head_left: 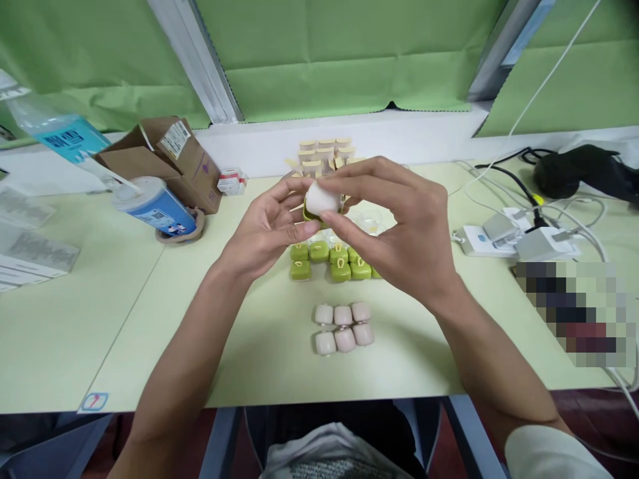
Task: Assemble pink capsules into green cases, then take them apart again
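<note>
Both of my hands meet above the middle of the table. Between thumb and fingers, my right hand (407,229) pinches a white rounded piece (323,198), which sits tilted at the mouth of a small green case (306,214). My left hand (264,229) curls its fingers and thumb around that green case, most of it hidden. Just below, several green cases (319,251) with yellow loops lie in rows. Closer to the table's front edge are several pale pink and white rounded pieces (344,340) in two rows.
Several beige pieces (325,156) stand behind my hands, with clear plastic parts (370,223) partly hidden nearer. A cardboard box (172,163), a blue canister (160,209) and a bottle (64,136) are at left. A power strip (484,241) with cables lies right.
</note>
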